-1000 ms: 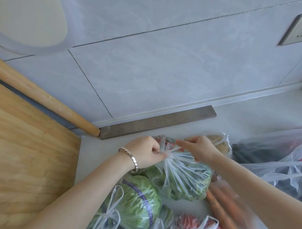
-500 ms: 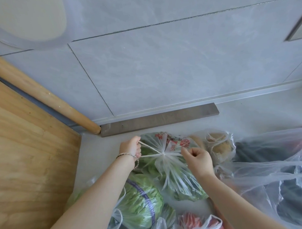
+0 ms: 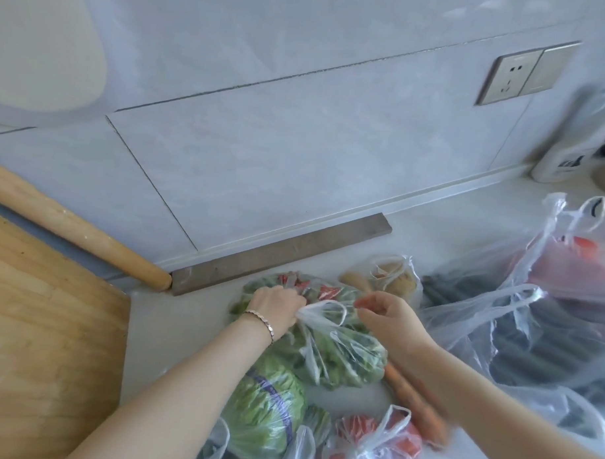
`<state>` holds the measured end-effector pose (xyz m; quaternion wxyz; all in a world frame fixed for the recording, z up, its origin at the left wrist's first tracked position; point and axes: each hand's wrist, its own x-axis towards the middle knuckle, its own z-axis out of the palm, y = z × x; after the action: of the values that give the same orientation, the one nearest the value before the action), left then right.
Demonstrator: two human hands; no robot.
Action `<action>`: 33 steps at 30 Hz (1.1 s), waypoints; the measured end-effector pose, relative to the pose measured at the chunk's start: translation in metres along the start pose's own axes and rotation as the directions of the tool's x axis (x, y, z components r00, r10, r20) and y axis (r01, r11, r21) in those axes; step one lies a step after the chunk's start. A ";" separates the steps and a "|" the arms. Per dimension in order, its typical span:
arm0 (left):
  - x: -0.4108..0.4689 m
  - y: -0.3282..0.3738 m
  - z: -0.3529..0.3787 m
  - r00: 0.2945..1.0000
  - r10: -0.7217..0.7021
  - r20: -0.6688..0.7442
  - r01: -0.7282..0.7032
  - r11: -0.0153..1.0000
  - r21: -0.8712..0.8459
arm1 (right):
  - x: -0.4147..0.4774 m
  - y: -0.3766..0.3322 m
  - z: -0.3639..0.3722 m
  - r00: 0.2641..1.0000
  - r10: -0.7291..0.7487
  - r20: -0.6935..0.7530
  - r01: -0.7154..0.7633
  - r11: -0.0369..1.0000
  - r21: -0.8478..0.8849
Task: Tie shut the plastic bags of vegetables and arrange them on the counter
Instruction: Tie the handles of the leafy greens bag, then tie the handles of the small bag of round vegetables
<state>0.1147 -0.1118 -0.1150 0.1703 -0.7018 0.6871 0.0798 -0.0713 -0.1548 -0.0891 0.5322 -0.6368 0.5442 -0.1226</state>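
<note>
Our one bag of greens lies on the table, its long axis running far-left to near-right. Our left hand grips its gathered neck. Our right hand curls at the handle loop, and we cannot tell whether it grips. Beside the greens lie one cabbage bag and one potato bag.

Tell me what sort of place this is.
Probably a home kitchen: a wooden cutting board and rolling pin at the left, a socket in the tiled wall, and a bag of greens among other vegetable bags on the counter.

Left grip fisted, right grip curled
</note>
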 end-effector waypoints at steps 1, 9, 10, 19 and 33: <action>0.001 -0.005 -0.006 0.999 0.041 -0.033 -0.040 0.999 0.012 | -0.004 0.001 -0.004 1.000 -0.001 -0.014 0.001 1.000 -0.016; -0.003 -0.054 -0.028 0.993 0.107 -0.041 -0.098 0.977 0.188 | -0.020 0.006 -0.036 0.991 -0.069 -0.113 0.053 0.989 -0.137; -0.006 -0.057 -0.026 0.997 0.073 -0.029 -0.065 0.974 0.216 | -0.020 0.008 -0.039 0.989 -0.081 -0.123 0.061 0.985 -0.159; 0.001 0.023 -0.037 0.981 -0.193 -0.004 0.191 0.972 -0.135 | -0.002 -0.002 -0.093 0.978 -0.204 -0.035 0.176 0.908 -0.381; 0.065 0.157 -0.087 0.937 -0.304 0.172 0.319 0.545 -0.775 | 0.053 0.026 -0.125 0.852 -0.231 0.470 0.455 0.771 -0.446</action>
<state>-0.0487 -0.2023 -0.0767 -0.1411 -0.8133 0.4427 0.3502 -0.1581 -0.2626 -0.0818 0.3947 -0.8620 0.3108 0.0680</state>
